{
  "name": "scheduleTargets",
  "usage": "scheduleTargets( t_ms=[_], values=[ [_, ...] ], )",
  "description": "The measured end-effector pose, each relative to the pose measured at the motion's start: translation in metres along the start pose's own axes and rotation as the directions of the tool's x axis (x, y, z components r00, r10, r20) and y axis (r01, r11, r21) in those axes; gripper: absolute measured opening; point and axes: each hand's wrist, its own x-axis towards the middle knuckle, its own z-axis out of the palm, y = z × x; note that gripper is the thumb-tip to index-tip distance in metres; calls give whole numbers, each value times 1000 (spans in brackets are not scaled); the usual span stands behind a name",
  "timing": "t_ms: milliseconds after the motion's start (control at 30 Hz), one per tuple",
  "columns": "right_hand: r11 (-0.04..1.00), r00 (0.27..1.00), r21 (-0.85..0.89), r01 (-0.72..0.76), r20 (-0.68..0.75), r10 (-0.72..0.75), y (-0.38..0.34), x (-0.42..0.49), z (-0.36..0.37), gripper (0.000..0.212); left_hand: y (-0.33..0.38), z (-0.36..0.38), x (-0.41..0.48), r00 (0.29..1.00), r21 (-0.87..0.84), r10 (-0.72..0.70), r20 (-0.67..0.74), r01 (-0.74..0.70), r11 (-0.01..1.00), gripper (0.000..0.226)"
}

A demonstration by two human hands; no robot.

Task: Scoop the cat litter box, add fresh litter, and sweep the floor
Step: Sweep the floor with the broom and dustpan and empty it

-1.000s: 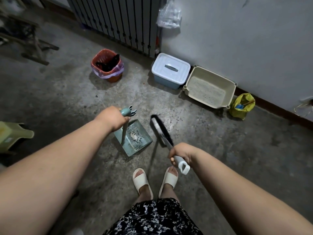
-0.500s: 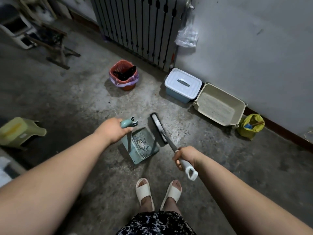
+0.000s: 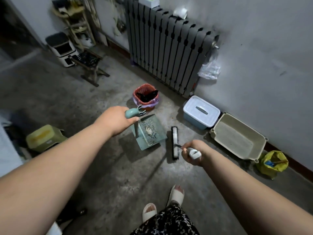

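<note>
My left hand (image 3: 116, 119) grips the teal handle of an upright dustpan (image 3: 150, 133), whose pan holds a small heap of swept litter and debris. My right hand (image 3: 194, 152) grips the white handle of a broom (image 3: 174, 142); its brush head hangs just right of the pan, low over the concrete floor. The beige litter box (image 3: 237, 138), filled with litter, stands by the wall at the right. A pale blue lidded bin (image 3: 200, 112) sits to its left. The red trash can (image 3: 146, 97) with a purple liner stands just beyond the dustpan.
A dark radiator (image 3: 169, 53) lines the far wall with a plastic bag (image 3: 209, 70) hanging at its end. A yellow bag (image 3: 271, 163) lies right of the litter box. A green stool (image 3: 44, 138) is at the left, a folding stool (image 3: 89, 65) farther back. My sandalled feet (image 3: 162, 202) are below.
My view has lifted and I have stepped towards the trash can. The dustpan is now closer to the can, and the broom head has swung to the pan's right side.
</note>
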Motion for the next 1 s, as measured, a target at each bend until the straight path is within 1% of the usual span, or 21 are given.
scheduleTargets(
  t_ms=[67, 167, 200, 300, 333, 367, 433, 467, 567, 600, 733, 900, 967, 1000],
  values=[
    [991, 998, 135, -16, 56, 9, -22, 1, 11, 23, 1, -14, 11, 999, 0, -2, -33, 2, 1000, 35],
    [964, 989, 265, -37, 149, -3, -55, 4, 30, 16, 4, -35, 29, 996, -2, -17, -84, 17, 1000, 34],
    [957, 981, 287, -38, 194, -19, -69, 4, 37, 17, 6, -44, 38, 995, -1, -17, -100, 17, 1000, 34],
    [940, 959, 333, -69, 282, -30, -114, 3, 55, 38, 12, -72, 62, 991, 7, -37, -131, 39, 999, 31],
    [938, 957, 336, -80, 290, -22, -114, 3, 56, 39, 12, -72, 63, 990, 11, -41, -132, 42, 999, 33],
    [939, 949, 334, -79, 315, -32, -145, 2, 63, 38, 20, -90, 84, 984, 24, -62, -168, 67, 997, 35],
    [928, 952, 363, -84, 306, -34, -150, 4, 68, 39, 21, -95, 86, 984, 42, -66, -163, 74, 996, 37],
    [933, 944, 352, -80, 328, -43, -169, 4, 71, 41, 24, -103, 98, 980, 51, -65, -186, 76, 996, 36],
    [932, 945, 357, -69, 322, -53, -188, 6, 75, 40, 29, -105, 110, 976, 61, -67, -209, 82, 995, 32],
    [936, 947, 346, -62, 317, -54, -201, 8, 76, 39, 30, -105, 122, 972, 51, -87, -219, 101, 994, 31],
    [941, 955, 335, -53, 292, -51, -229, 16, 78, 44, 30, -86, 152, 969, 31, -131, -209, 141, 990, 29],
    [952, 957, 306, -26, 282, -65, -245, 28, 79, 63, 29, -54, 180, 985, 182, -58, -164, 88, 979, 34],
    [950, 966, 312, -13, 249, -69, -248, 35, 79, 59, 26, -47, 189, 990, 235, -17, -140, 50, 971, 33],
    [949, 970, 316, -16, 236, -62, -248, 36, 80, 53, 23, -44, 192, 991, 258, -2, -132, 37, 965, 33]
  ],
)
